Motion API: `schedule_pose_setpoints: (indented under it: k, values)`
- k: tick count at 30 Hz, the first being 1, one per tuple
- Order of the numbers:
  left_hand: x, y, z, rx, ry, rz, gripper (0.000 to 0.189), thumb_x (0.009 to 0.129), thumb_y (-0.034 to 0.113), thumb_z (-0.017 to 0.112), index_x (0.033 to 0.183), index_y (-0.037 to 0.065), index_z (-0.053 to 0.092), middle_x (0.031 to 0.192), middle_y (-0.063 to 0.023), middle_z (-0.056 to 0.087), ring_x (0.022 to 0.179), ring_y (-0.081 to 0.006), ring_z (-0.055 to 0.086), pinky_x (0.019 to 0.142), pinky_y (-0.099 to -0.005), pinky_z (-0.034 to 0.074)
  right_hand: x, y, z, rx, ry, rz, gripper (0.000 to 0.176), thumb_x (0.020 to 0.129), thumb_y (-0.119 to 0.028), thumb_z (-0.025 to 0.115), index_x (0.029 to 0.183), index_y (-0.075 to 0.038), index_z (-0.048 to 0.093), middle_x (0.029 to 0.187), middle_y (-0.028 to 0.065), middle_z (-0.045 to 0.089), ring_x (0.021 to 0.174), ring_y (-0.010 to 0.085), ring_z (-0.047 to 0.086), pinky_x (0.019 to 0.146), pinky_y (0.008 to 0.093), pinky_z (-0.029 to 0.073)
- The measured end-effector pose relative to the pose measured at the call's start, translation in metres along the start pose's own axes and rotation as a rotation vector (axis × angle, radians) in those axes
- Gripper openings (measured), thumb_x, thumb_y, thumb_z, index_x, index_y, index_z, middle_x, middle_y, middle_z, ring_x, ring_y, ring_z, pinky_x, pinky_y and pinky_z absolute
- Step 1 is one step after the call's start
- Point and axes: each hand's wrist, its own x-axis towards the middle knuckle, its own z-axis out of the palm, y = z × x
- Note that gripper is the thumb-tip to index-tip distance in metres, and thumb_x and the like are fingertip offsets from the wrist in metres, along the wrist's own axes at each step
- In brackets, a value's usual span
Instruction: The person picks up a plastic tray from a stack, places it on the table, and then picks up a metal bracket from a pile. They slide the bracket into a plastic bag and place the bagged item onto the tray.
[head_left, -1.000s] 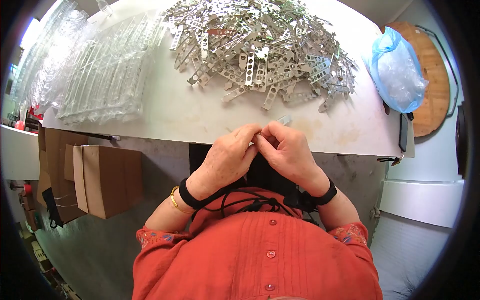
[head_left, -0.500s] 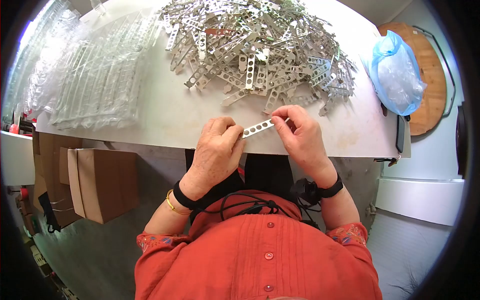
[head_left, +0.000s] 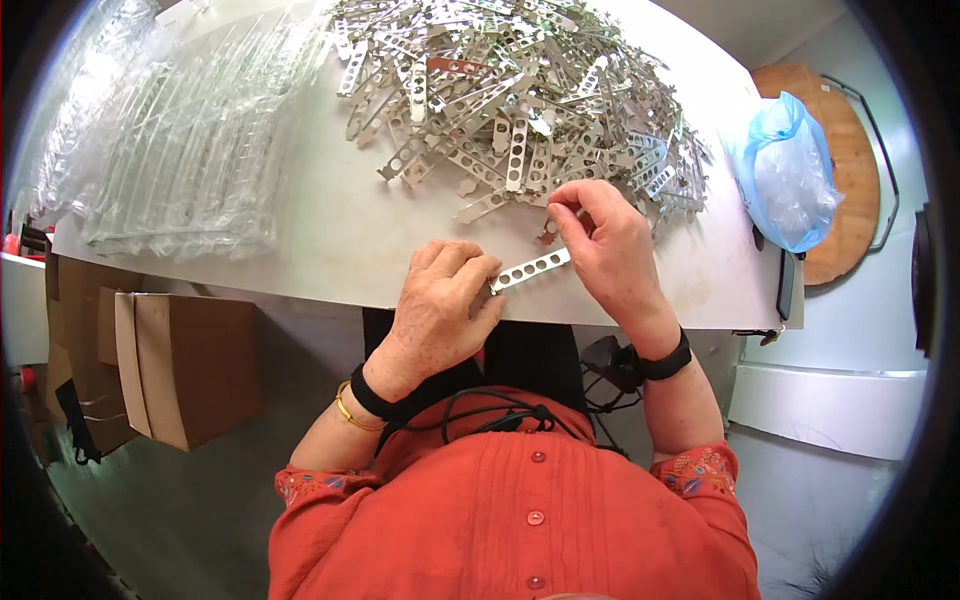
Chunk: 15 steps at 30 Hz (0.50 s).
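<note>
A flat metal strip with a row of round holes (head_left: pixel 533 270) lies at a slant near the table's front edge. My left hand (head_left: pixel 440 305) pinches its left end between thumb and fingers. Above the strip's right end is my right hand (head_left: pixel 608 245), thumb and forefinger pressed together at the near edge of the pile. Whatever is between those fingertips is too small or hidden to make out. The strip's far right end disappears behind my right hand. A large heap of similar perforated metal strips (head_left: pixel 515 155) spreads just beyond both hands.
Clear plastic packaging (head_left: pixel 185 165) is stacked on the left of the white table (head_left: pixel 345 245). A blue plastic bag (head_left: pixel 790 175) hangs at the right edge, near a dark phone-like object (head_left: pixel 788 285). Cardboard boxes (head_left: pixel 190 365) stand below on the left.
My right hand has come off the strip's right end and moved slightly up towards the pile. My left hand keeps its pinch on the other end. The whole view has shifted a little.
</note>
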Motion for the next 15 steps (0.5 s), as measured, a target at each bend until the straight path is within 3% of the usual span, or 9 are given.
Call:
schedule_pose_setpoints:
  k: [6, 9, 15]
  values:
    - [-0.002, -0.006, -0.002, -0.064, 0.010, -0.016, 0.033, 0.069, 0.009, 0.076, 0.100, 0.005, 0.065, 0.099, -0.0119, 0.062, 0.095, -0.0310, 0.058, 0.086, -0.0409, 0.045, 0.016, -0.008, 0.023, -0.109, -0.023, -0.060, 0.008, 0.088, -0.011, 0.065, 0.095, -0.007, 0.064, 0.090, 0.0117, 0.062, 0.076, 0.0306, 0.065, 0.066, 0.0391, 0.051]
    - [-0.005, -0.008, -0.001, -0.074, 0.013, -0.018, 0.033, 0.070, 0.009, 0.076, 0.100, 0.005, 0.065, 0.100, -0.0116, 0.062, 0.096, -0.0311, 0.057, 0.087, -0.0410, 0.045, 0.019, -0.010, 0.033, -0.306, -0.022, -0.112, 0.009, 0.088, -0.015, 0.066, 0.095, -0.010, 0.065, 0.091, 0.0101, 0.058, 0.079, 0.0312, 0.064, 0.068, 0.0417, 0.051]
    - [-0.007, -0.012, 0.001, -0.086, 0.027, -0.009, 0.031, 0.070, 0.009, 0.075, 0.099, 0.005, 0.065, 0.099, -0.0107, 0.062, 0.095, -0.0308, 0.058, 0.088, -0.0403, 0.045, 0.025, -0.011, 0.038, -0.477, -0.021, -0.238, 0.005, 0.087, -0.013, 0.066, 0.091, -0.010, 0.065, 0.089, 0.0096, 0.058, 0.077, 0.0303, 0.065, 0.066, 0.0404, 0.052]
